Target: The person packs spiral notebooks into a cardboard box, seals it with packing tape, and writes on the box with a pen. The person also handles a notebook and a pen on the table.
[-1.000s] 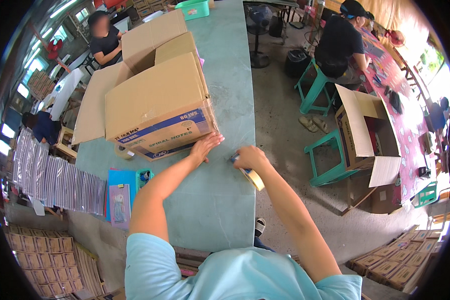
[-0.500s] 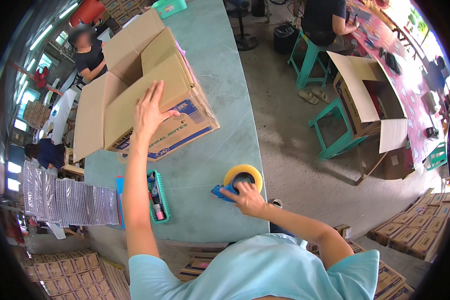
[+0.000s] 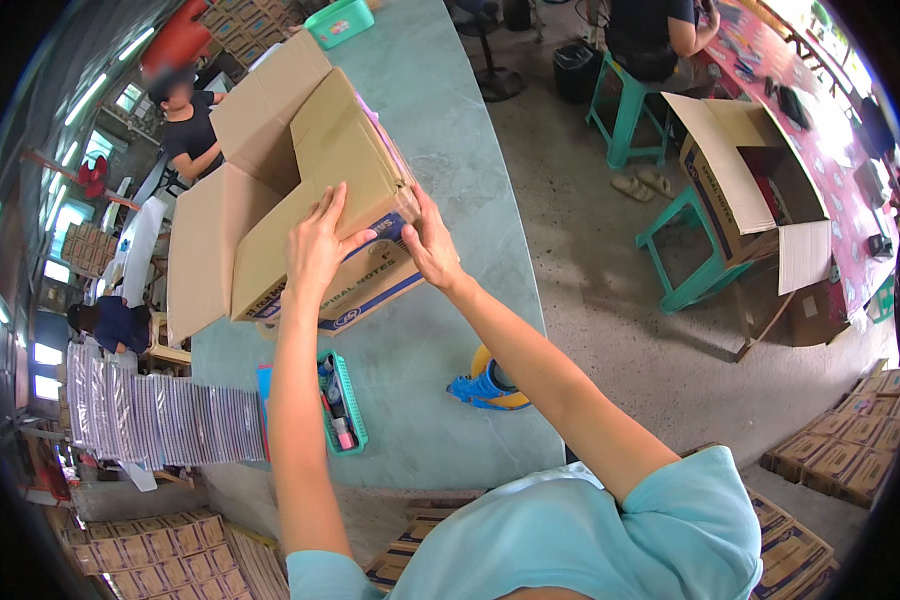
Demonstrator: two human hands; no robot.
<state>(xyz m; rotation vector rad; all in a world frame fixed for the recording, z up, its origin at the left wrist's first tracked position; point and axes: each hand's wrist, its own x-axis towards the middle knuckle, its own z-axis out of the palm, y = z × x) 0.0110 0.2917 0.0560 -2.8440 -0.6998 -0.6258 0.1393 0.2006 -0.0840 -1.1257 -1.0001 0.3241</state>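
Note:
A large brown cardboard box (image 3: 345,140) with blue print stands on the green table, its left-hand flaps folded outward and another flap lying flat across its near part. My left hand (image 3: 317,242) rests on that flap's near edge, fingers stretched out, thumb over the printed side. Against the box's right corner lies my right hand (image 3: 432,242), fingers extended and thumb apart. Neither hand grips the box. A blue tape dispenser (image 3: 478,392) with a yellow roll lies near the table's right edge, partly hidden by my right forearm.
Beside my left forearm sits a green basket (image 3: 358,405) of small items. Plastic-wrapped notebooks (image 3: 170,420) stand in a row at the left. A green tub (image 3: 338,22) is at the far end. Another open box (image 3: 715,190) stands right, by a green stool (image 3: 705,262). Other people sit farther off.
My right hand has left the tape dispenser and moved up and left to the box's right corner. My left hand stays on the box. The whole view has shifted slightly.

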